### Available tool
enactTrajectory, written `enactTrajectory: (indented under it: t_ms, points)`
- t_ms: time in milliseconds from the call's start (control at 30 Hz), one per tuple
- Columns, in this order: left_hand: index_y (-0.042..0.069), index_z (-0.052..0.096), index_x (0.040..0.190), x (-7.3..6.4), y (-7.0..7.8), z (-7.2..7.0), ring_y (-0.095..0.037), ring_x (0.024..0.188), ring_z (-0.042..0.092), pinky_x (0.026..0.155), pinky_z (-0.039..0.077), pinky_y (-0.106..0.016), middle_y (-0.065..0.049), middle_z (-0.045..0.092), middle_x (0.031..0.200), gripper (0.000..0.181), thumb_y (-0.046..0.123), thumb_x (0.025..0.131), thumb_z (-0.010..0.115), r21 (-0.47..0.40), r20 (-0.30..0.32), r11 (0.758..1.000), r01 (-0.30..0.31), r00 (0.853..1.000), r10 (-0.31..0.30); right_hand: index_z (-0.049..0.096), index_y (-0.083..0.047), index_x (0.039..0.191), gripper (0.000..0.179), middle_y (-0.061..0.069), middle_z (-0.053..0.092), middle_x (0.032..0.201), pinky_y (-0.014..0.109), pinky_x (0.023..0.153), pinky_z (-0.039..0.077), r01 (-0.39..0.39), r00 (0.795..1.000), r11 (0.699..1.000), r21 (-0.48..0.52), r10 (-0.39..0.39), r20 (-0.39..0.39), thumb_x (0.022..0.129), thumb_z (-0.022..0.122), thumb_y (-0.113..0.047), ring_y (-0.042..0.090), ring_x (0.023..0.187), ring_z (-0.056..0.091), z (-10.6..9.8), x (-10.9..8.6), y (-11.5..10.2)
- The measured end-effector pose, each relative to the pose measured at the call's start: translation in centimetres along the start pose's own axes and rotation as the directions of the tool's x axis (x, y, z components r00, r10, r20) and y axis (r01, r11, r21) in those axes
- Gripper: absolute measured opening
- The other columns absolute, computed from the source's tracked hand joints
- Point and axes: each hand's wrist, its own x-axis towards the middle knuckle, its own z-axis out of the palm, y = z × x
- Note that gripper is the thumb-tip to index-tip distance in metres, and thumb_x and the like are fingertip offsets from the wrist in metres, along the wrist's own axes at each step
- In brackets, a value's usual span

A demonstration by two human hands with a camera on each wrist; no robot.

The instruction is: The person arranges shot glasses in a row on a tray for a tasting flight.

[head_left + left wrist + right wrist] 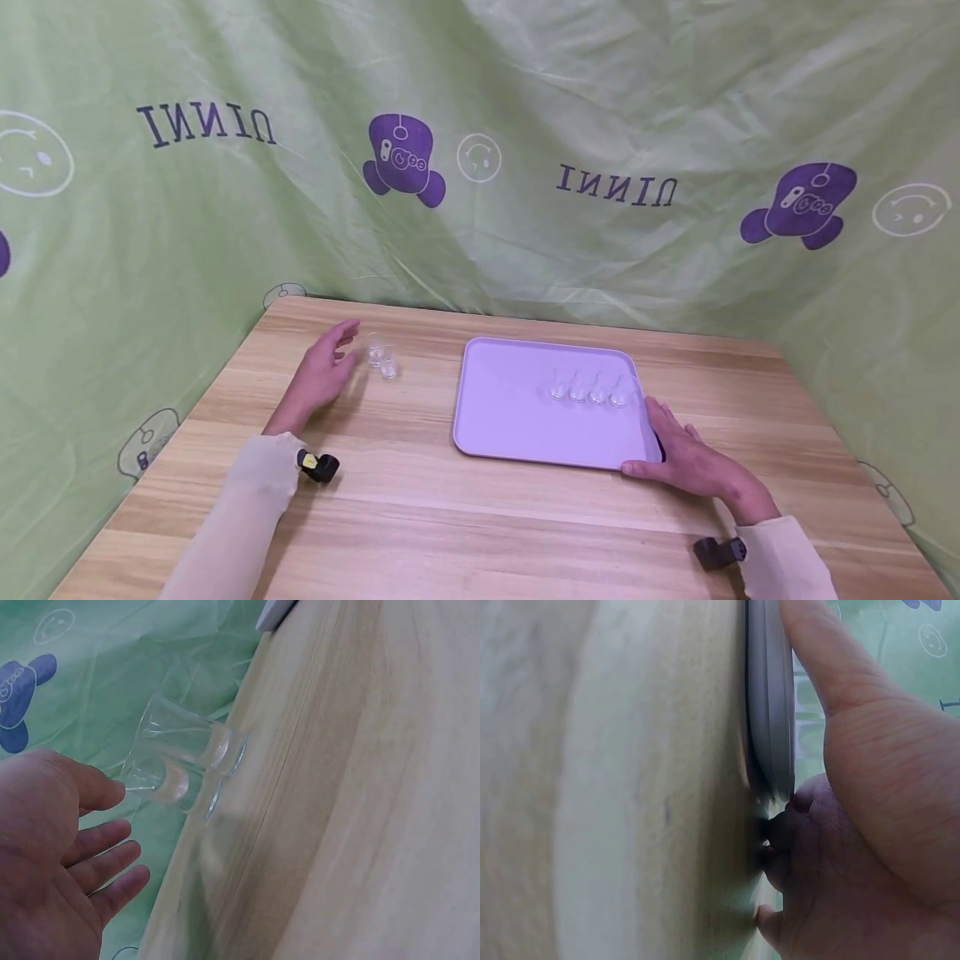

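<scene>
Two small clear shot glasses stand close together on the table at left; the nearer glass (388, 367) overlaps the farther glass (375, 353) in the head view. Beside them is my left hand (324, 371), its fingers loosely spread and its palm bare. The left wrist view puts the thumb (101, 787) right by a glass rim. At the right, my right hand (686, 454) holds the near right corner of a light purple tray (510, 425), thumb along the front rim and fingers at the right side. Several similar clear glasses (597, 394) stand in a row on the tray.
The wooden table (450, 525) fills the lower part of the head view. Behind it and at both sides hangs a green printed cloth (322, 225). A small black device is worn on each wrist.
</scene>
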Motion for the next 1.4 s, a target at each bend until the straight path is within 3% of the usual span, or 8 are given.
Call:
enactTrajectory:
  t_ms: [433, 600, 1400]
  points:
    - [-0.006, 0.038, 0.152, 0.8, -1.0, 1.0, -0.045, 0.134, 0.048, 0.112, 0.039, -0.053, -0.031, 0.049, 0.145, 0.054, 0.003, 0.103, 0.059, -0.117, 0.072, 0.992, 0.042, 0.997, -0.033, 0.007, 0.009, 0.159, 0.116, 0.04, 0.012, 0.16, 0.082, 0.106, 0.005, 0.01, 1.0, 1.0, 0.001, -0.01, -0.006, 0.088, 0.08, -0.046, 0.06, 0.146, 0.006, -0.1, 0.0, -0.1]
    - [-0.003, 0.04, 0.152, 1.0, -1.1, 1.3, -0.044, 0.133, 0.05, 0.114, 0.037, -0.054, -0.027, 0.054, 0.143, 0.055, 0.01, 0.103, 0.062, -0.099, 0.081, 0.992, 0.073, 0.995, -0.065, 0.006, 0.009, 0.159, 0.115, 0.04, 0.011, 0.161, 0.081, 0.107, 0.004, 0.016, 1.0, 1.0, 0.001, -0.016, -0.005, 0.089, 0.08, -0.045, 0.058, 0.147, 0.005, -0.1, 0.0, 0.0]
    - [-0.005, 0.049, 0.144, 1.3, -1.1, 2.0, -0.043, 0.126, 0.057, 0.11, 0.042, -0.053, -0.027, 0.06, 0.134, 0.044, 0.009, 0.104, 0.06, -0.053, 0.062, 0.996, 0.076, 0.995, -0.072, 0.006, 0.009, 0.159, 0.115, 0.04, 0.01, 0.161, 0.081, 0.107, 0.005, 0.02, 1.0, 1.0, -0.005, -0.02, -0.008, 0.089, 0.079, -0.045, 0.059, 0.147, 0.004, -0.2, -0.2, 0.1]
